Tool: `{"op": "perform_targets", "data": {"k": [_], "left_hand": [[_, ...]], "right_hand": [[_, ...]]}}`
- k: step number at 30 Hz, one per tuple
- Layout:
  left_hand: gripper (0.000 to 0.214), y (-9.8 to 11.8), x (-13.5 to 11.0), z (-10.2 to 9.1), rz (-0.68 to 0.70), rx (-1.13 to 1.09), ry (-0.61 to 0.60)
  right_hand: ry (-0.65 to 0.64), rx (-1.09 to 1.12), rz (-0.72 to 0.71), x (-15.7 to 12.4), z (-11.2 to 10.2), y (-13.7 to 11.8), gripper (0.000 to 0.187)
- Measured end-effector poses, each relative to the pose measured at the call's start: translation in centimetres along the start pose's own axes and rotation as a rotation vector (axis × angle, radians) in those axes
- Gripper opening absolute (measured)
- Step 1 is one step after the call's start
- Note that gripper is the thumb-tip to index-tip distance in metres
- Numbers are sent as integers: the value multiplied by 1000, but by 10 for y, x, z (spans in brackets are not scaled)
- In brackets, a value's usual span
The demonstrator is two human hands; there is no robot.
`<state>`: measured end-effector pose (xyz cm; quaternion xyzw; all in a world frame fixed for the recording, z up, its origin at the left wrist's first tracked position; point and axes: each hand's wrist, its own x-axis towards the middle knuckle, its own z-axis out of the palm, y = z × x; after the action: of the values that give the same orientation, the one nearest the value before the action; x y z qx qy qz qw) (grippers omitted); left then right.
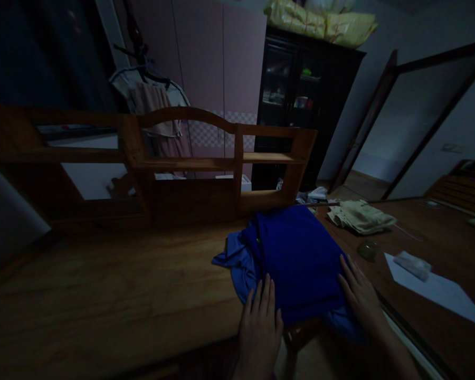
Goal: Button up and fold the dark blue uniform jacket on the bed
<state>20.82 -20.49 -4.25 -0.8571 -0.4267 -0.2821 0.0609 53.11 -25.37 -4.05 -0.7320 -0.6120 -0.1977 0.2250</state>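
A dark blue garment (301, 258), folded into a rough rectangle, lies at the right end of the wooden desk (142, 285). Beneath it, a lighter blue cloth (239, 258) pokes out at the left and at the near right corner. My left hand (261, 322) is open, its fingers stretched out at the garment's near left edge. On the opposite side my right hand (360, 293) rests open, fingertips touching the garment's right edge. Neither hand grips the fabric.
A wooden shelf unit (190, 163) rises along the desk's back. On the brown table (419, 232) at right are folded beige cloth (360, 216), a small glass dish (368, 249), white paper (439, 290) and a small packet (412, 265). Clothes (154, 105) hang behind the shelf.
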Motion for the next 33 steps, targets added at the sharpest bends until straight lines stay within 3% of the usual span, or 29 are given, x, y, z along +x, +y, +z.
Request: {"op": "perform_targets", "data": {"k": [5, 16, 20, 24, 28, 33], "left_hand": [[58, 0, -1, -1, 0, -2, 15], [62, -2, -2, -2, -11, -52, 19], [61, -3, -3, 1, -19, -88, 8], [60, -2, -1, -7, -11, -149, -19], [59, -3, 4, -14, -18, -195, -37], [60, -8, 13, -20, -13, -180, -30]], "right_hand": [[-61, 188, 43, -3, -7, -1, 56], [-14, 495, 263, -23, -16, 16, 62], [50, 322, 230, -25, -30, -8, 63], [21, 229, 209, -22, -45, -24, 59], [-13, 213, 182, -20, -52, -17, 56], [-2, 194, 210, -23, -44, 5, 52]]}}
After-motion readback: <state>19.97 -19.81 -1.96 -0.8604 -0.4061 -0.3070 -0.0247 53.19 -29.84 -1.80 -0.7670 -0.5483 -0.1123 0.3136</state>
